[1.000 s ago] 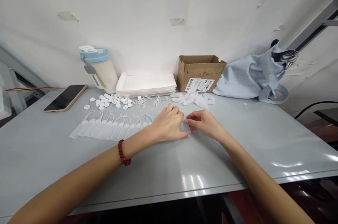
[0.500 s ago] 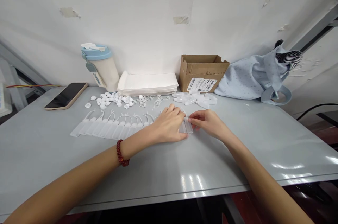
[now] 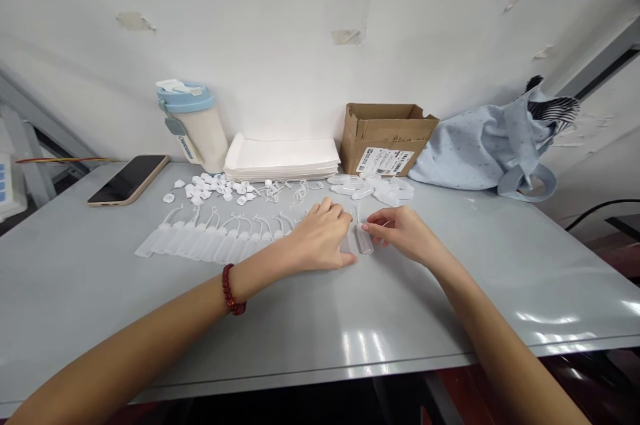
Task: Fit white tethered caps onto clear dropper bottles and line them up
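Note:
A row of small translucent plastic bottles [image 3: 220, 245] with thin looped straps lies flat on the grey table. My left hand [image 3: 323, 235], with a red bead bracelet at its wrist, arches over the right part of this row. Its fingers curl over the tops and its thumb rests by the lower ends, hiding several bottles. At the right end, my right hand [image 3: 400, 231] pinches the side of one small plastic bottle [image 3: 365, 241] between thumb and fingertips. A narrow gap separates that bottle from its neighbours.
Behind the row lie white caps [image 3: 203, 188], loose straps [image 3: 280, 191] and more clear pieces [image 3: 375, 188]. Along the wall stand a tumbler [image 3: 195, 125], stacked white envelopes [image 3: 283, 158], a cardboard box [image 3: 387, 138] and a blue cloth bag [image 3: 465, 148]. A phone [image 3: 129, 180] lies left.
My right hand has moved slightly right with the end bottle, opening a gap beside the row. My left hand stays nearly in place. The whole view has shifted a little.

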Motion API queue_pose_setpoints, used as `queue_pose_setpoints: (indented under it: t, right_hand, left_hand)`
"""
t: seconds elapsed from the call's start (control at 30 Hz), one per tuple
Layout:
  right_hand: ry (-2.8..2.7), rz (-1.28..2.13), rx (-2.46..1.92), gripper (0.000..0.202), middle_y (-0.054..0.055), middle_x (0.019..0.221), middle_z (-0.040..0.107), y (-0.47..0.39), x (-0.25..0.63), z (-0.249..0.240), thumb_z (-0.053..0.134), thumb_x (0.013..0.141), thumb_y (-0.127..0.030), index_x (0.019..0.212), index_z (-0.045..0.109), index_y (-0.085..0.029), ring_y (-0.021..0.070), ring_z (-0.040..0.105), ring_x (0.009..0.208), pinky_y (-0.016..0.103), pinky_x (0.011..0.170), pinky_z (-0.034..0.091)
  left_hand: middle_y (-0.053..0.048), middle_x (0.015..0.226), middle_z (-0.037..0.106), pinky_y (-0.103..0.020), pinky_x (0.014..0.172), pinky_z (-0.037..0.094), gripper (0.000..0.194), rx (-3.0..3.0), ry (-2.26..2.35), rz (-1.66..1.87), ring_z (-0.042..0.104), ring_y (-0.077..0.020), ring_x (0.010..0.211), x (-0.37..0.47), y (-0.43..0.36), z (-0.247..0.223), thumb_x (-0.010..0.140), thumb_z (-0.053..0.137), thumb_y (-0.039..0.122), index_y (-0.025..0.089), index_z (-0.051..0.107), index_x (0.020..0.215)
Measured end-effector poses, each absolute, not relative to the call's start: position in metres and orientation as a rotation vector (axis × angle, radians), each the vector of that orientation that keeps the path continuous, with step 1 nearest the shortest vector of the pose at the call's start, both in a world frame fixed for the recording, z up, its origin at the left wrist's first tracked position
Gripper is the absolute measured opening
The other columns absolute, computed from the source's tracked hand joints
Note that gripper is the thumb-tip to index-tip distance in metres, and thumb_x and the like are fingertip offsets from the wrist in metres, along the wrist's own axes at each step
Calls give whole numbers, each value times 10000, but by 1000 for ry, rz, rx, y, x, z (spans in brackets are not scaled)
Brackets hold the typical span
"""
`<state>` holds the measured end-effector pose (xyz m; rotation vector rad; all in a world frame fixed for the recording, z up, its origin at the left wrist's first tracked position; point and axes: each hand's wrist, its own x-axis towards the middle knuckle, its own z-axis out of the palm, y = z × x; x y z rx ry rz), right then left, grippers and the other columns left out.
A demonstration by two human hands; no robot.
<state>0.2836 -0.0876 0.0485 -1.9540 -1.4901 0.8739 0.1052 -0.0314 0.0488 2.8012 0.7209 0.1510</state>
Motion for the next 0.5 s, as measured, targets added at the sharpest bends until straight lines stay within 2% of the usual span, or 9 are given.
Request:
queue_pose_setpoints:
  t: [0.17,0.5]
  right_hand:
    - [-1503,882,-1964,212,32,579,657,-88,286,47,661,744,-350,775,680,-142,171,619,560,265,518,476]
    - [-1478,921,-1953,155,9,569,648,-86,282,45,683,715,-277,782,659,-139,164,629,542,259,551,474]
  left_hand:
    - [-121,988,561,-372,855,402,447,2790,730,131,434,-290,1008,106,-31,51,745,623,442,98,590,1029]
    - [-118,982,566,-369,843,399,432,2814,715,136,436,-291,1002,106,-31,51,751,615,435,104,583,1026]
